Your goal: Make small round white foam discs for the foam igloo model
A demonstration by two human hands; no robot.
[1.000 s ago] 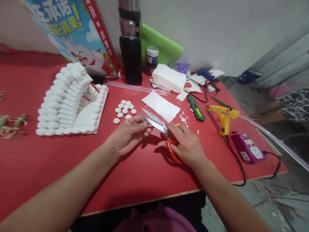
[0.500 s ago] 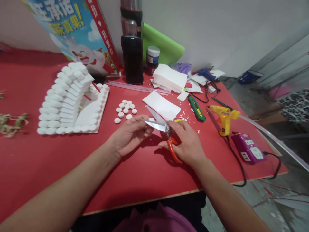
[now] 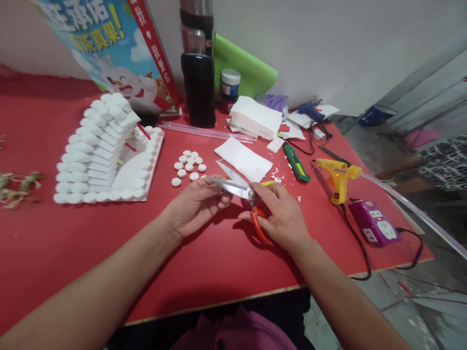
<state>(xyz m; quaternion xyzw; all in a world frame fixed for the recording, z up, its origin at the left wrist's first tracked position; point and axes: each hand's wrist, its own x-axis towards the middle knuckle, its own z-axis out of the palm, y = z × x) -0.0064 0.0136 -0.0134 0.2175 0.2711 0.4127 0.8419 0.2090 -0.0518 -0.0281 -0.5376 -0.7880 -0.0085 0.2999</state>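
Observation:
My right hand (image 3: pixel 282 216) grips a pair of scissors (image 3: pixel 251 195) with red and yellow handles, blades parted and pointing left. The lower blade passes over the fingertips of my left hand (image 3: pixel 195 206). That hand's thumb and fingers are pinched together beneath the blade; whatever they hold is hidden. Just beyond the blades lies a folded white sheet (image 3: pixel 243 159). Several round white tablet-like pieces (image 3: pixel 189 167) are scattered past my left hand. To the left stands a white model (image 3: pixel 105 155) with steps, edged with similar round pieces.
On the right are a green utility knife (image 3: pixel 296 163), a yellow glue gun (image 3: pixel 339 180) and a purple power box (image 3: pixel 375 223) with trailing cords. Clear sticks (image 3: pixel 207 132), a black case (image 3: pixel 199 90), a jar (image 3: pixel 230 83) and white sheets (image 3: pixel 255 116) line the back. A person's arm (image 3: pixel 397 166) shows far right.
The scissors have shifted slightly left, their blades reaching a little farther over my left fingers. Both hands keep nearly the same place, and the view has drifted slightly.

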